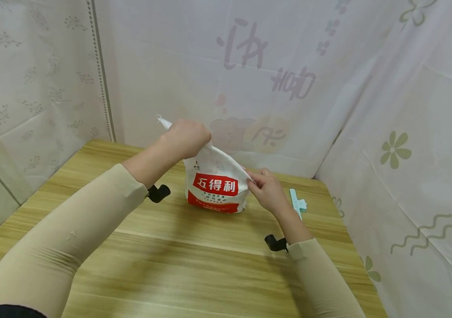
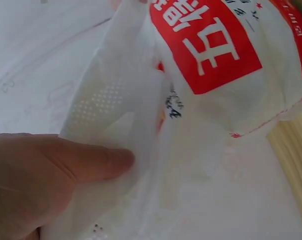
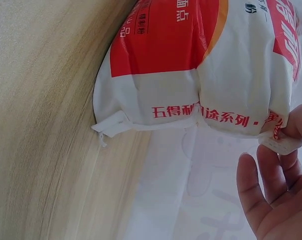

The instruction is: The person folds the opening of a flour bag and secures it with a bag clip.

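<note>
A white flour bag (image 1: 215,184) with red panels and printed characters stands on the wooden table. My left hand (image 1: 189,137) grips its top edge, and a loose corner with threads sticks out past the fist. In the left wrist view the left thumb (image 2: 103,162) lies across the thin, flattened upper part of the bag. At the bag's right side, my right hand (image 1: 268,192) pinches the upper corner between thumb and fingers. The right wrist view shows the full lower part of the bag (image 3: 156,47) close against the tabletop, its stitched end facing the camera.
A light teal bag clip (image 1: 298,204) lies on the table (image 1: 194,274) just right of my right hand. Black wrist camera mounts (image 1: 159,193) hang under both forearms. Printed curtains (image 1: 170,66) close off the back and sides of the table.
</note>
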Demonstrator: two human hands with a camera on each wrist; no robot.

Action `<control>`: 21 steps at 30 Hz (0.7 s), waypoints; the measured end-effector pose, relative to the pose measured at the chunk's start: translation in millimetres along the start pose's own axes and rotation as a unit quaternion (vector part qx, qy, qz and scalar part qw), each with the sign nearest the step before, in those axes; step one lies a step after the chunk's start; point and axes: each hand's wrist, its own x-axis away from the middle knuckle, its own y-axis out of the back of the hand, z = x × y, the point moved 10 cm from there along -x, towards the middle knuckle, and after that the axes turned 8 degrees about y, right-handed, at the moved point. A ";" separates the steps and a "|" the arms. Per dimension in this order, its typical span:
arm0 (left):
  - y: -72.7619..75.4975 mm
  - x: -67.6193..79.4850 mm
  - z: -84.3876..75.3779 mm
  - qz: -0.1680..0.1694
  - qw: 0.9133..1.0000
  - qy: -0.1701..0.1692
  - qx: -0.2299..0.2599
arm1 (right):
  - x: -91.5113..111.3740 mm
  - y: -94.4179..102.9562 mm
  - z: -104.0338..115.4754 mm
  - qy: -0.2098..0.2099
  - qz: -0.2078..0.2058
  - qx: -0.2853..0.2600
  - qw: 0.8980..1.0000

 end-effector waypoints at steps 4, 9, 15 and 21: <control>0.1 -0.6 -0.6 -0.017 1.000 -0.012 -0.003 | -0.1 0.4 0.1 0.003 0.000 0.003 1.000; 0.9 -0.7 -1.4 -0.035 0.999 -0.024 0.002 | 0.3 0.7 0.0 0.000 0.002 0.006 1.000; 1.2 0.0 -1.4 -0.036 0.999 -0.028 0.007 | 0.8 0.7 0.1 -0.002 0.003 0.004 1.000; 0.0 1.0 0.6 -0.023 1.000 -0.017 0.010 | 0.9 0.7 1.1 -0.002 0.000 -0.001 1.000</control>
